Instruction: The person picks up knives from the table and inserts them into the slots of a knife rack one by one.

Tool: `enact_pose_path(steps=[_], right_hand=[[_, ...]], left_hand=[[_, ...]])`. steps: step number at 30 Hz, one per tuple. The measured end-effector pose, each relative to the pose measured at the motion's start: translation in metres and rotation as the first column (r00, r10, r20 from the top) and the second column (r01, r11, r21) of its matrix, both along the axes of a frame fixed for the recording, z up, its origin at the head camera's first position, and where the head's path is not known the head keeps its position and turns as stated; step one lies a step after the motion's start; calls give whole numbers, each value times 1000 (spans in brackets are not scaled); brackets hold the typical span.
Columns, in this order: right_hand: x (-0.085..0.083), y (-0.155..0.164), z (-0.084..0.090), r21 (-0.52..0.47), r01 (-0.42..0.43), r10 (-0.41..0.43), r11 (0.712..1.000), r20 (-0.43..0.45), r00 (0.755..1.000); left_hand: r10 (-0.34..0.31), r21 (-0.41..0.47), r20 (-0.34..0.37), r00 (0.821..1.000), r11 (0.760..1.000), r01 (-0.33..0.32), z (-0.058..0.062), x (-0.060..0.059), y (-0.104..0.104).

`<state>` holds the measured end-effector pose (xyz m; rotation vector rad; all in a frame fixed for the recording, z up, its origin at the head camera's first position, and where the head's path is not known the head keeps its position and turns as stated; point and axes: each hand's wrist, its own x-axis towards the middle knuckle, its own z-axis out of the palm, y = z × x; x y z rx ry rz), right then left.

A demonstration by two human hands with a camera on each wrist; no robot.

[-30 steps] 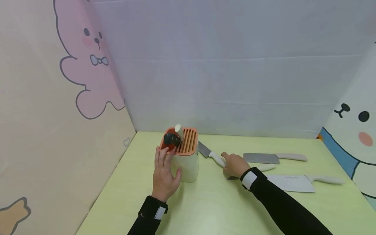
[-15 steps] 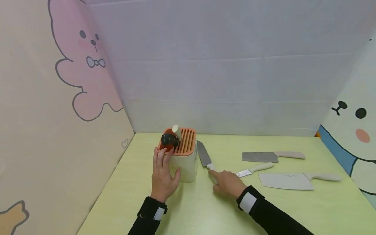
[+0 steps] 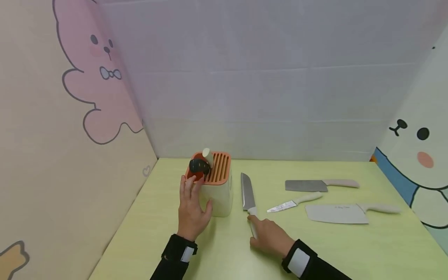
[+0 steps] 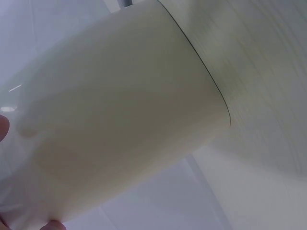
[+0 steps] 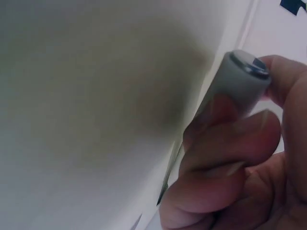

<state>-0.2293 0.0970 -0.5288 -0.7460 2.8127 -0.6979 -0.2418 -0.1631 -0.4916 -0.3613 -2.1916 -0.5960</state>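
The right hand (image 3: 268,237) lies low on the counter (image 3: 350,249) and its fingers are curled around the pale handle of a knife (image 3: 248,193). In the right wrist view the fingers (image 5: 225,158) wrap the handle, and its round end with a small metal cap stands out above them. The long axis of the knife runs almost straight away from the person: the handle is near, the tip points to the back wall, and the blade lies just beside the right wall of the knife block (image 3: 219,194), not touching it as far as I can see. The blade is grey steel, narrow, with a rounded tip; the handle is cream white. Most of the handle is hidden under the hand, so its full length is not visible.

The left hand (image 3: 190,212) rests on the front left wall of the knife block with the fingers nearly straight and the thumb spread to the right. The block is cream with an orange slotted top. A dark rounded thing and a pale handle stand up from its left part; what the dark thing is I cannot make out. The left wrist view shows only the smooth cream wall of the block, very close, with fingertips cut off at the edge.

Farther right on the counter lie a small knife (image 3: 294,203), a cleaver (image 3: 320,185) behind it, and a wider pale cleaver (image 3: 350,213), all with handles pointing right
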Motion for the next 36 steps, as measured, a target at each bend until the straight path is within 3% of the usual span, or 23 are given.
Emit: enact_pose_path(steps=[8,16,29,36], right_hand=[[19,1,-4,0,-12,12,1000,-28,1000],[27,9,-2,0,-34,34,999,-47,998],[46,40,4,-12,104,-104,994,22,994],[45,56,7,9,142,-142,990,82,986]], left_hand=[[3,4,15,1000,1000,-3,-3,5,0],[-4,15,17,1000,1000,4,1,4,0],[-14,17,4,1000,1000,14,2,3,3],[-31,25,-38,999,999,32,7,-4,2]])
